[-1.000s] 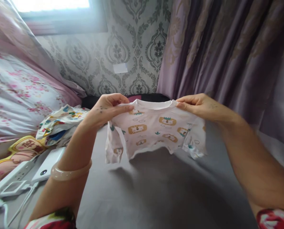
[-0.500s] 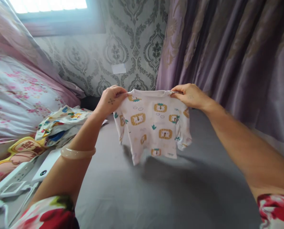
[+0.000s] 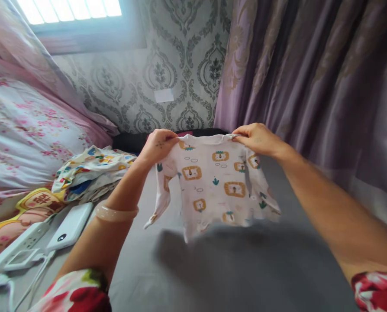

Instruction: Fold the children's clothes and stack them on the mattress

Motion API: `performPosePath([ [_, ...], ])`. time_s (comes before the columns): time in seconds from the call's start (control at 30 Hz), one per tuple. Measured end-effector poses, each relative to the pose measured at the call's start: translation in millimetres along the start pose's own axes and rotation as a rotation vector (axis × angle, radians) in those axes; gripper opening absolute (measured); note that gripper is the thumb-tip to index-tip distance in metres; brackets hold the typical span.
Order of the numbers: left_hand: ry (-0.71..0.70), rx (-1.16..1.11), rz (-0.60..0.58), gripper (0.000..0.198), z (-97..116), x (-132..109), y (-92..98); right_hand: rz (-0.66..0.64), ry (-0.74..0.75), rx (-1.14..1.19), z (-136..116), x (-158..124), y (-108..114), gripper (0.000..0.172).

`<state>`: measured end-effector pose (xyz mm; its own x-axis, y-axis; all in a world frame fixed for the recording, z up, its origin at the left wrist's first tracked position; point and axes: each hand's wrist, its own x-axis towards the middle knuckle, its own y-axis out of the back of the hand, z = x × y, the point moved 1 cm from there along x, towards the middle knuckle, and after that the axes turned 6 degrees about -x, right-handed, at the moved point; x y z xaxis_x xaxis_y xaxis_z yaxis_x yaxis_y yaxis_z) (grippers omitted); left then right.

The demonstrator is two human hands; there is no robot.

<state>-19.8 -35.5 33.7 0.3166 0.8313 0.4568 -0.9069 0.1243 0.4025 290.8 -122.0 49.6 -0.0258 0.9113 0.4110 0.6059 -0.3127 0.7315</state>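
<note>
Hanging between my hands is a small white long-sleeved baby shirt point(image 3: 209, 186), printed with yellow-brown lion faces and green leaves. My left hand point(image 3: 159, 145) pinches it at one shoulder beside the neckline. At the opposite shoulder, my right hand point(image 3: 256, 138) grips the fabric between thumb and fingers. The shirt is spread wide, its sleeves swung outward and its lower edge above the grey bed sheet point(image 3: 141, 273), where it casts a shadow. The fingertips are partly hidden by the cloth.
To the left lies a pile of folded printed clothes point(image 3: 89, 171). Nearer are a white power bank point(image 3: 70, 225), a power strip point(image 3: 18, 249) with cables, and a yellow cartoon cushion point(image 3: 5, 229). Purple curtains point(image 3: 297, 78) hang at the right, with a patterned wall point(image 3: 125, 82) behind.
The shirt and both hands sit slightly lower in view. Its sleeves have swung outward, and its lower edge has spread and billowed. Both hands keep their grip.
</note>
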Motion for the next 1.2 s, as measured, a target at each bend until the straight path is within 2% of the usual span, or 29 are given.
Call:
performPosePath([
  [0.03, 0.022, -0.032, -0.038, 0.025, 0.0, -1.4, -1.1, -0.024, -0.009, 0.007, 0.7, -1.3, 1.3, 0.032],
  [0.13, 0.170, -0.176, -0.293, 0.028, 1.5, -9.2, 2.5, -0.179, -0.063, 0.066, 4.1, -9.5, 8.3, 0.031],
  [0.17, 0.213, -0.195, -0.339, 0.028, 1.4, -11.0, 3.8, -0.223, -0.075, 0.077, 5.4, -11.2, 9.5, 0.031],
  [0.2, 0.238, -0.189, -0.338, 0.028, 0.7, -11.8, 4.0, -0.248, -0.081, 0.079, 6.6, -11.7, 9.5, 0.032],
  [0.3, 0.190, -0.119, -0.157, 0.028, -0.7, -11.0, -1.4, -0.170, -0.071, 0.067, 9.0, -10.4, 2.5, 0.031],
  [0.33, 0.168, -0.117, -0.127, 0.029, 0.1, -11.2, -3.9, -0.149, -0.063, 0.069, 9.4, -11.3, -1.0, 0.031],
  [0.37, 0.165, -0.136, -0.153, 0.029, 1.4, -12.0, -5.9, -0.152, -0.052, 0.080, 9.6, -13.6, -4.1, 0.031],
  [0.47, 0.252, -0.251, -0.429, 0.032, 4.9, -15.6, -5.9, -0.237, -0.026, 0.146, 9.2, -24.4, -8.4, 0.035],
  [0.5, 0.283, -0.267, -0.483, 0.032, 4.7, -16.1, -4.3, -0.239, -0.028, 0.160, 8.8, -26.8, -7.9, 0.036],
  [0.53, 0.304, -0.254, -0.480, 0.031, 3.7, -15.6, -2.8, -0.223, -0.037, 0.164, 8.3, -27.7, -6.9, 0.036],
  [0.63, 0.279, -0.133, -0.272, 0.031, -0.4, -12.3, -2.2, -0.188, -0.065, 0.147, 6.6, -22.9, -4.8, 0.035],
  [0.67, 0.254, -0.119, -0.236, 0.031, -0.5, -12.0, -3.6, -0.194, -0.062, 0.146, 6.3, -20.9, -4.9, 0.035],
  [0.8, 0.224, -0.237, -0.347, 0.038, 1.9, -13.9, -9.6, -0.223, -0.042, 0.193, 8.1, -19.7, -6.1, 0.039],
  [0.97, 0.192, -0.083, -0.173, 0.033, -10.9, -6.1, -13.2, -0.183, -0.083, 0.187, 15.3, -9.7, -6.9, 0.039],
  [1.1, 0.110, -0.126, -0.174, 0.034, -19.4, 0.7, -20.3, -0.088, -0.085, 0.148, 24.2, 0.1, -11.6, 0.038],
  [1.2, 0.004, -0.003, -0.088, 0.035, -19.3, 3.9, -21.5, -0.014, -0.053, 0.079, 28.4, -0.1, -14.9, 0.039],
])
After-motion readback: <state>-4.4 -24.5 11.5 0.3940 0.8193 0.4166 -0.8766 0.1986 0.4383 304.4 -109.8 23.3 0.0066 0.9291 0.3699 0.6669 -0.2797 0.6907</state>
